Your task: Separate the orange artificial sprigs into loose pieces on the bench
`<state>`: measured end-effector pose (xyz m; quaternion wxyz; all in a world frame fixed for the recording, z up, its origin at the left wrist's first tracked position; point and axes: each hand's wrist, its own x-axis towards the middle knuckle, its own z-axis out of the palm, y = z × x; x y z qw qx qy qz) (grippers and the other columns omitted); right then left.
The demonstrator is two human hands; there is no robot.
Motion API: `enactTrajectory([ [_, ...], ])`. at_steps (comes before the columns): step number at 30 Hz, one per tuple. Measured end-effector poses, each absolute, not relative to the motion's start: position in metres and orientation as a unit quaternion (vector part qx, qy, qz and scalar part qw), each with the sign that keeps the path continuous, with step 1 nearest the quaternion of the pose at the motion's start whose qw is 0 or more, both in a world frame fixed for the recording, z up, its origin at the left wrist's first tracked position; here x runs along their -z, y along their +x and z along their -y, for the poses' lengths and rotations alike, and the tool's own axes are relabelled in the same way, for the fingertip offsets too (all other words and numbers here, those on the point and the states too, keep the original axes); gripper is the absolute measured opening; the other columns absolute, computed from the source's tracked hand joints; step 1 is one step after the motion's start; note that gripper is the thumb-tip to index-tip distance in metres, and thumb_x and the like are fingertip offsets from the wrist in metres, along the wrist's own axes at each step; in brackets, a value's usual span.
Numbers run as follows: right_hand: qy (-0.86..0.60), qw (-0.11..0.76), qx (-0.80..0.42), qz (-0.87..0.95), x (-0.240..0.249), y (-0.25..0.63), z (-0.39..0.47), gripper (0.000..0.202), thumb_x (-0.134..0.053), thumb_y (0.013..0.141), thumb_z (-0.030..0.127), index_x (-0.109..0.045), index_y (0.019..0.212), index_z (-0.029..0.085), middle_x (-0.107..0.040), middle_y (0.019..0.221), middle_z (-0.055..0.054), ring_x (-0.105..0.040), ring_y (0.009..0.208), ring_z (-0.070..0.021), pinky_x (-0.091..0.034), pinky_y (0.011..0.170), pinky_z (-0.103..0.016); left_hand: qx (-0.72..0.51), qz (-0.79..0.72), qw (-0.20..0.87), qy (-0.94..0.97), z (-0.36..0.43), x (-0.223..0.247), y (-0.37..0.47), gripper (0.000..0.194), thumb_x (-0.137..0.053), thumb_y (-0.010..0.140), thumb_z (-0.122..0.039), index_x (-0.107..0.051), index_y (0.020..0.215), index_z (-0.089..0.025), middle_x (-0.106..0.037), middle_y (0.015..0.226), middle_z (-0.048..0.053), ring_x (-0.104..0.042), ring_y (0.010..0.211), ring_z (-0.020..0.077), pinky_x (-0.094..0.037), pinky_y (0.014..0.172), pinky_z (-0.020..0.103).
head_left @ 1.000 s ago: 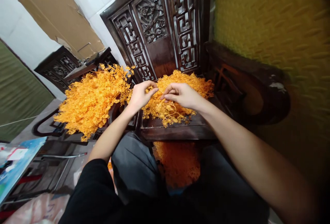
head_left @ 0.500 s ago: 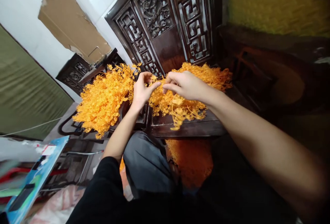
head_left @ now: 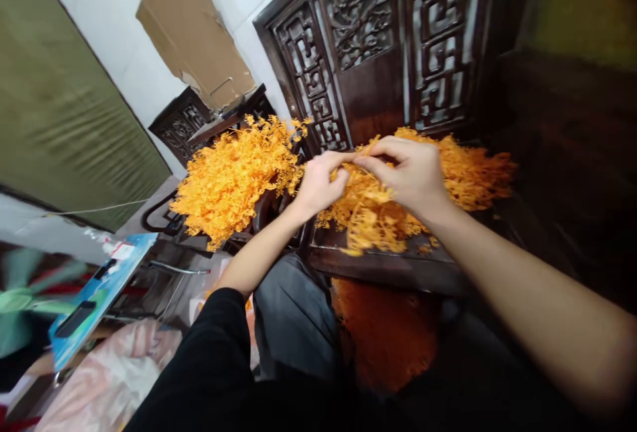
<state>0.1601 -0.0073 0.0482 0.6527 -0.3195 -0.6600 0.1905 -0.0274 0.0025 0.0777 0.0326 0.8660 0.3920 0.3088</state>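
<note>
My right hand is closed, its thumb and fingers pinching an orange flower sprig that hangs below them. My left hand reaches in from the other side, fingers bent and touching the right fingertips at the sprig's upper end. The exact hold of the left fingers is partly hidden. Under and behind both hands, a loose heap of orange flowers lies on a dark wooden seat. Left of my left hand rises a thick bunch of the same orange flowers.
A carved dark wood backrest stands behind the heap. Torn cardboard leans on the white wall. At lower left are a blue board with a phone on it, and a pinkish cloth or bag.
The view has swung left, so everything sits further right. My hands have come together, and the left fingers, spread before, are now bent against the right fingertips.
</note>
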Motion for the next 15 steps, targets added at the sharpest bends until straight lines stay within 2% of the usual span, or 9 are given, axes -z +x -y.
enactTrajectory([
  [3,-0.303,0.677,-0.205,0.639,-0.048,0.156,0.01,0.009,-0.076,0.085,0.026,-0.08,0.082,0.019,-0.079,0.087,-0.006,-0.072,0.077,-0.0187,-0.053,0.073,-0.032,-0.329,-0.375,0.206,0.842,0.001,-0.071,-0.02,0.036,-0.046,0.104,-0.035,-0.066,0.129,-0.019,-0.071,0.133,0.01,-0.065,0.122,0.0216,-0.047,0.107,0.039],
  [5,-0.293,0.676,-0.244,0.63,-0.047,0.154,0.01,0.009,-0.077,0.083,0.025,-0.082,0.084,0.017,-0.08,0.086,-0.007,-0.073,0.075,-0.0183,-0.053,0.07,-0.031,-0.327,-0.368,0.239,0.837,0.002,-0.065,-0.015,0.047,-0.062,0.096,-0.046,-0.06,0.136,-0.021,-0.067,0.141,0.011,-0.061,0.129,0.0243,-0.044,0.111,0.04],
  [7,-0.3,0.67,-0.273,0.621,-0.048,0.153,0.009,0.01,-0.079,0.08,0.026,-0.083,0.083,0.017,-0.08,0.083,-0.007,-0.072,0.071,-0.0173,-0.053,0.067,-0.03,-0.321,-0.381,0.245,0.832,0.003,-0.061,-0.013,0.059,-0.074,0.086,-0.049,-0.06,0.136,-0.021,-0.066,0.14,0.013,-0.061,0.128,0.026,-0.044,0.11,0.04],
  [9,-0.315,0.676,-0.263,0.612,-0.049,0.153,0.007,0.009,-0.081,0.076,0.027,-0.082,0.08,0.018,-0.079,0.079,-0.006,-0.072,0.068,-0.0171,-0.054,0.065,-0.03,-0.296,-0.39,0.25,0.836,0.003,-0.06,-0.014,0.046,-0.073,0.087,-0.046,-0.065,0.123,-0.019,-0.072,0.126,0.011,-0.065,0.117,0.0239,-0.047,0.105,0.038],
  [12,-0.34,0.697,-0.227,0.589,-0.052,0.156,0.005,0.009,-0.082,0.074,0.028,-0.082,0.078,0.019,-0.079,0.079,-0.007,-0.073,0.07,-0.0189,-0.055,0.065,-0.032,-0.246,-0.393,0.253,0.849,0.002,-0.061,-0.019,0.017,-0.061,0.09,-0.03,-0.068,0.099,-0.018,-0.074,0.101,0.004,-0.067,0.096,0.0179,-0.049,0.096,0.033],
  [15,-0.377,0.725,-0.211,0.536,-0.05,0.156,0.001,0.012,-0.085,0.072,0.028,-0.082,0.079,0.018,-0.079,0.081,-0.009,-0.073,0.069,-0.0217,-0.055,0.064,-0.036,-0.209,-0.405,0.259,0.851,0.001,-0.062,-0.023,0.012,-0.06,0.084,-0.022,-0.066,0.093,-0.017,-0.071,0.091,0.001,-0.065,0.088,0.0161,-0.05,0.089,0.031],
])
